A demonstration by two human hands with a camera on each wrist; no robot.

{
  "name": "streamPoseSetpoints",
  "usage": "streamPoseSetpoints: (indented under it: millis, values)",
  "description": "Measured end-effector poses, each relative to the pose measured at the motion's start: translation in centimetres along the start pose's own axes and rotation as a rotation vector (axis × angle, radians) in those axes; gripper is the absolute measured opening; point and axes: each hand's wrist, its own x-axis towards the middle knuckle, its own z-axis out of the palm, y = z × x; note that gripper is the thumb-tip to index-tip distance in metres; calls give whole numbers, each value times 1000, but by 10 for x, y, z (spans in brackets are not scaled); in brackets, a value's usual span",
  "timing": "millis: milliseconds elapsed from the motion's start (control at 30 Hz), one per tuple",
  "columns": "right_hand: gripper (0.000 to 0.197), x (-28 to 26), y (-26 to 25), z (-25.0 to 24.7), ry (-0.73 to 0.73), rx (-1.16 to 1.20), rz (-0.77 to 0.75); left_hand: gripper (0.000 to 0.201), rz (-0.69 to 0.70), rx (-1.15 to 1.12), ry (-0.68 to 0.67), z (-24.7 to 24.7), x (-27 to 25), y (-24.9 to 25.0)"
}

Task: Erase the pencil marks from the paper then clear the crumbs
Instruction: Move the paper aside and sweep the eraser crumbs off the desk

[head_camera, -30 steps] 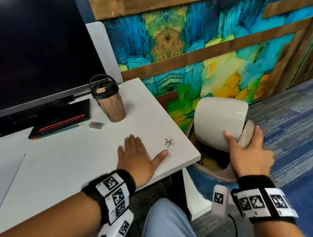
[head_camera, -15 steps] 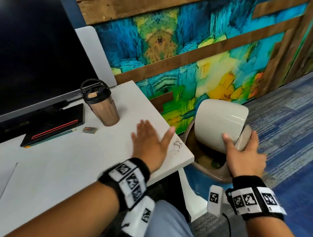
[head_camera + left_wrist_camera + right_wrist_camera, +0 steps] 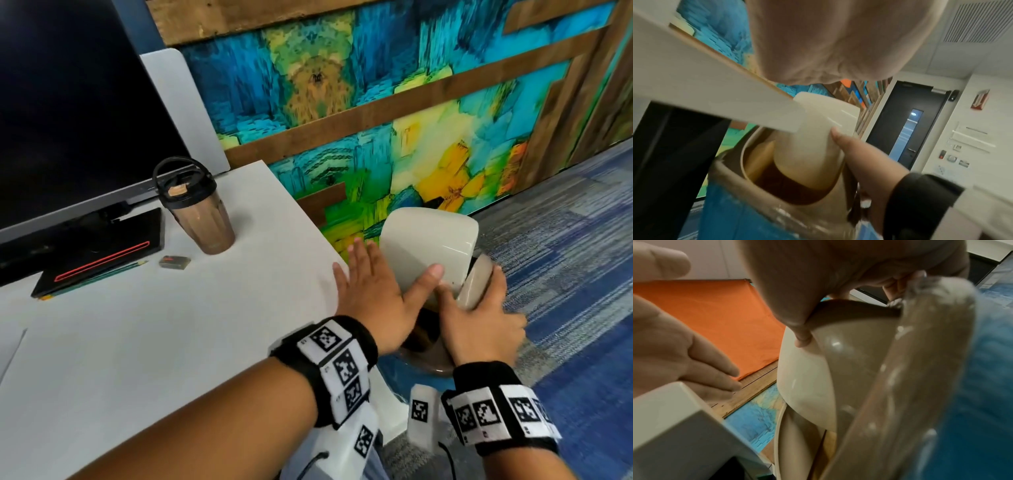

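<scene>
Swept the crumbs off the counter (image 3: pixel 171 342) edge; none seen on top now, so likely gone into the bin (image 3: pixel 428 363). Left hand (image 3: pixel 373 301) flat, fingers straight, past the edge. Right hand (image 3: pixel 479 318) grips the lid (image 3: pixel 431 246), tilted open. One bin, one cup (image 3: pixel 198 212), one eraser (image 3: pixel 174 262), one pencil (image 3: pixel 102 275). Cleanup nearly done.
</scene>
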Motion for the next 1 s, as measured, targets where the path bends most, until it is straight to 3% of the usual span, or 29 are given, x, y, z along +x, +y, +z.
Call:
streamPoseSetpoints:
  millis: [133,200,267,467,600,667,833,933,1000]
  values:
    - [93,6,2,1,-20,-23,32,118,-211,267,29,-24,-23,-43]
    - [93,8,3,1,-24,-29,31,120,-315,406,-19,-28,-39,-67]
    - [93,9,3,1,-29,-36,33,127,-335,445,-78,-24,-46,-77]
    - [92,8,5,1,-38,-32,34,128,-119,466,-89,7,-14,-28]
    - [95,9,5,0,-50,-26,22,104,127,385,-82,26,1,10]
    - [95,10,5,1,-48,-22,21,97,145,335,-22,26,3,13]
    - [92,12,5,2,-55,-5,28,102,-70,384,51,-7,-6,-25]
    - [93,11,6,1,-48,-6,33,106,-205,416,3,-17,-8,-44]
    - [93,11,6,2,-49,-6,31,109,-213,421,-48,-9,-6,-41]
